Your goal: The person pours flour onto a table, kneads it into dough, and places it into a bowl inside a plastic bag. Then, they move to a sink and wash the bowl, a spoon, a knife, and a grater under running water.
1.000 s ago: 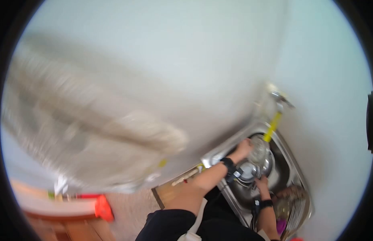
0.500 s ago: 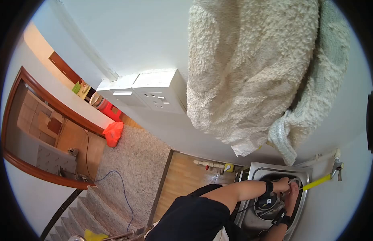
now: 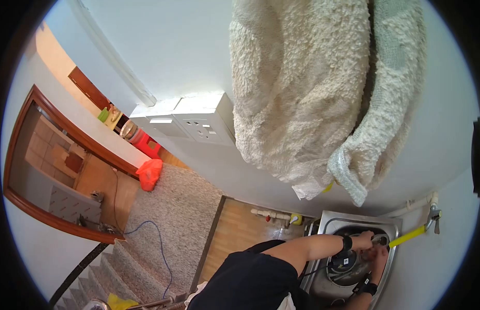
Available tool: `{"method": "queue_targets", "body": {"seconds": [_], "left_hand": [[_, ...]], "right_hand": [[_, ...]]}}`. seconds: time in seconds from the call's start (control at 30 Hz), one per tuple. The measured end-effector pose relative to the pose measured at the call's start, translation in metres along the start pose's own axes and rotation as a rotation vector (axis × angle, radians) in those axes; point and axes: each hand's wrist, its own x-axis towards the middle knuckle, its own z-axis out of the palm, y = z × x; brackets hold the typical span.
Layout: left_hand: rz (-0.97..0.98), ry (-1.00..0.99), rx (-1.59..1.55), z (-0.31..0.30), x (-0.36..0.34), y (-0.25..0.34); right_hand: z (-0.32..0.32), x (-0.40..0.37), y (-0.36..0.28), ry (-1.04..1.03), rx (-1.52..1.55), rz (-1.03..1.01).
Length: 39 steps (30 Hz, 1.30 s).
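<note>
Both of my hands are down inside a metal sink (image 3: 330, 219). My left hand (image 3: 362, 241) is closed, its fingers curled beside a pale, clear-looking tube loop (image 3: 376, 238); what it grips is too small to make out. My right hand (image 3: 376, 253) is just below it, fingers bent inward towards the left hand, with their contents hidden. Under my wrists a round black device (image 3: 344, 262) with a cable rests in the sink. A yellow hose (image 3: 407, 236) runs from the wall tap (image 3: 434, 217) to the sink edge near my hands.
A large cream towel (image 3: 302, 93) hangs above the sink. White socket boxes (image 3: 201, 121) are fixed to the wall. Pipes with a yellow fitting (image 3: 295, 219) run low beside the sink. Behind are stairs (image 3: 121, 274), a blue cable (image 3: 162, 248) and a red bag (image 3: 149, 174).
My right hand has shifted slightly down and to the left hand's side, with its wrist lower. My left hand has barely moved. The view has shifted slightly, moving the towel left.
</note>
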Motion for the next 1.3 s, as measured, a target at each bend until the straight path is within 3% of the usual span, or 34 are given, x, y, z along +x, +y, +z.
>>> {"method": "queue_targets", "body": {"seconds": [0.03, 0.13, 0.2, 0.27, 0.33, 0.4, 0.47, 0.53, 0.6, 0.67, 0.7, 0.73, 0.8, 0.93, 1.0, 1.07, 1.1, 1.13, 1.27, 1.3], "left_hand": [[0.002, 0.002, 0.031, 0.003, 0.003, -0.003], [-0.027, 0.026, -0.059, 0.015, 0.01, -0.012], [-0.041, 0.095, -0.095, 0.009, 0.003, -0.005], [0.013, 0.134, -0.057, 0.001, 0.005, -0.008], [0.022, 0.13, -0.027, 0.007, 0.004, -0.012], [0.009, 0.028, -0.01, 0.014, 0.012, -0.026], [-0.067, 0.001, 0.005, 0.01, -0.003, -0.01], [0.01, 0.049, 0.037, 0.009, -0.004, -0.008], [0.017, -0.048, 0.005, 0.011, 0.004, -0.028], [0.025, -0.094, 0.117, 0.011, 0.007, -0.034], [-0.016, -0.106, 0.05, 0.008, 0.002, -0.024], [-0.08, -0.125, -0.032, 0.013, -0.005, -0.026], [-0.166, -0.127, -0.064, 0.013, 0.002, -0.03], [-0.16, -0.076, -0.075, 0.03, 0.014, -0.047], [-0.239, -0.242, -0.129, 0.033, 0.027, -0.063], [-0.167, -0.255, -0.263, 0.028, -0.031, 0.018], [-0.002, -0.35, -0.57, 0.05, 0.039, -0.069], [0.026, -0.394, -0.577, 0.05, 0.029, -0.045], [-0.108, -0.23, -0.087, 0.067, 0.091, -0.06], [0.008, -0.172, -0.081, 0.072, 0.075, -0.038]], "right_hand": [[0.003, 0.007, 0.007, 0.149, 0.16, -0.106], [0.0, 0.02, 0.024, 0.019, 0.344, -0.19], [0.023, -0.003, -0.002, 0.113, 0.22, -0.159], [0.02, -0.014, -0.015, -0.136, -0.003, 0.19], [0.016, -0.014, -0.023, -0.138, -0.043, 0.205], [0.015, -0.001, -0.01, -0.027, 0.218, -0.159], [0.013, 0.004, 0.007, -0.047, 0.288, -0.206], [0.024, -0.019, -0.013, -0.096, 0.002, 0.099], [-0.004, -0.008, 0.008, -0.074, -0.25, -0.049], [0.025, -0.023, -0.016, 0.133, 0.126, -0.07], [0.027, -0.026, -0.011, 0.122, 0.245, -0.063], [0.04, -0.042, -0.027, 0.121, 0.232, -0.042], [0.023, -0.039, -0.014, -0.072, 0.01, 0.096], [0.005, -0.075, -0.005, 0.312, -0.119, -0.068], [-0.005, -0.104, -0.01, 0.422, 0.13, -0.029], [-0.013, -0.129, -0.007, 0.517, 0.151, -0.029], [-0.013, -0.143, -0.012, 0.558, 0.105, -0.02], [-0.013, -0.156, -0.011, 0.587, 0.088, 0.002], [-0.013, -0.188, 0.016, 0.66, 0.153, 0.111], [-0.008, -0.193, 0.018, 0.661, 0.137, 0.127]]}}
